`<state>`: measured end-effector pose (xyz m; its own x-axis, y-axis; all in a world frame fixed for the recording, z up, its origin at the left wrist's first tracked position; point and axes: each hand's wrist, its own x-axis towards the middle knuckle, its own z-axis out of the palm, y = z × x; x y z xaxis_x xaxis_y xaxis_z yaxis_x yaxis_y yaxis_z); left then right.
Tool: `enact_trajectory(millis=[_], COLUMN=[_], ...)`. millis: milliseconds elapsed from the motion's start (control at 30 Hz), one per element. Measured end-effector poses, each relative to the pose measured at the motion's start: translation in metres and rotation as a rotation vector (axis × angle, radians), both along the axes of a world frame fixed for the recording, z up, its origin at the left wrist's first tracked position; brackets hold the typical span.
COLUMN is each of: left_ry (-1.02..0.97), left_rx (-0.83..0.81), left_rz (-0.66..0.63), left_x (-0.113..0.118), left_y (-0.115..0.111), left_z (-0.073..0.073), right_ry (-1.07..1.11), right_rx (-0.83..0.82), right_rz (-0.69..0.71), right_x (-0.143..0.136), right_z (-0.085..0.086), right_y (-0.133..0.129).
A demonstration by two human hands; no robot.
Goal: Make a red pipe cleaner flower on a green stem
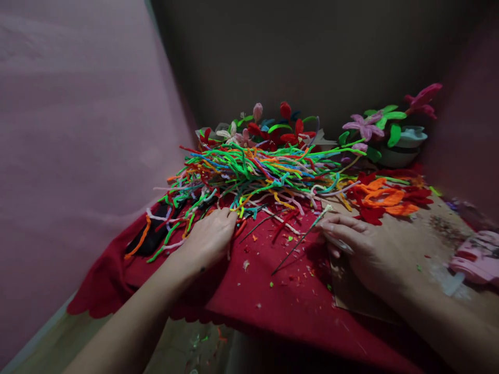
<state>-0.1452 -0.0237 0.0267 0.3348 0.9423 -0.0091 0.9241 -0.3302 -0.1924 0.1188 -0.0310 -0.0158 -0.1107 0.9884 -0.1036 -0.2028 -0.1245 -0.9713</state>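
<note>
A large heap of multicoloured pipe cleaners (249, 166) lies across the red cloth (249, 291). My left hand (212, 234) reaches to the heap's front edge, fingers bent down by yellow and green pieces; what its fingertips hold, if anything, is hidden. Beside it a red-handled tool (240, 226) shows in part. My right hand (351, 239) is closed, thumb and index finger pinched near the pale tufted top of a thin dark stem (294, 246), which slants down to the left. A shiny object (338, 243), too unclear to name, lies against the same hand's fingers.
Fuzzy flowers (298, 134) stand behind the heap. A white pot (403, 148) with flowers is at the back right. Orange petal loops (384, 198) rest on cardboard (358, 293). A pink glue gun (477, 257) lies far right; a black item (150, 236) lies left.
</note>
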Motion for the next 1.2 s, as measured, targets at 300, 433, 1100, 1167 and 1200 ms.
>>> enact_trajectory(millis=[300,433,1100,1167,1200], left_ry=[0.148,0.032,-1.495,-1.447,-1.411], left_rx=[0.011,-0.106,-0.929,-0.853,-0.842], left_rz=[0.061,0.068,0.134,0.173,0.196], left_x=[-0.007,-0.022,0.005,0.012,0.014], left_y=[0.026,0.035,-0.006,-0.007,-0.007], left_z=[-0.016,0.001,0.006,0.001,0.0], right_ry=[-0.013,-0.046,0.018,0.031,0.033], right_rx=[-0.001,0.021,-0.039,-0.036,-0.029], right_rz=[0.006,0.018,-0.007,-0.008,-0.006], right_x=[0.001,0.001,0.001,0.0,0.0], right_z=[0.0,0.001,-0.001,0.0,0.0], right_y=[0.0,0.001,-0.001,-0.001,-0.001])
